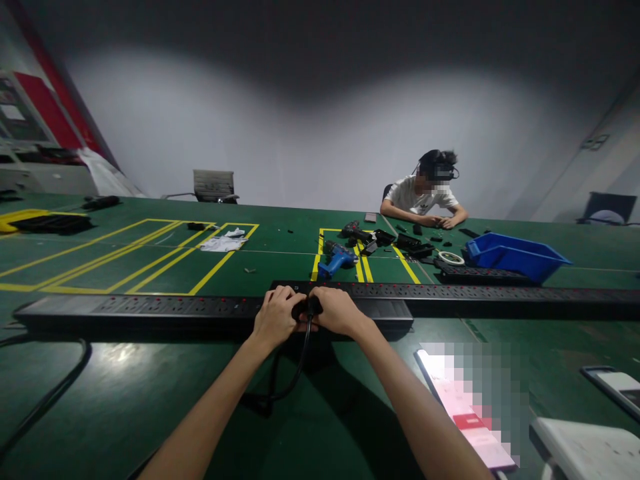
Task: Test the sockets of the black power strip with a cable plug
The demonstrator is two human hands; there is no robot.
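The fingers of the right hand [336,310] are bent and drawn in around a black moulded plug [313,305], the thumb hidden from view. The fingers of the left hand [278,312] curl downward just beside it; whether they grip anything cannot be told. The plug is between the two hands, over a long black power strip with a row of sockets [150,308]; the hands hide whether it sits in a socket. From the plug a thin black cable [301,363] drops in front of the strip and loops on the green counter [175,373].

Just behind, a second long black strip [500,298] overlaps the first and runs off to the right. Beyond it lie a blue cordless drill [336,262], loose black parts [417,247], a small white ring [451,258] and an open blue plastic bin [520,253]. Farther left, crumpled white sheets [224,241] lie across yellow tape lines [220,272]. At the far edge, a person in a white T-shirt [413,193] leans over the counter.
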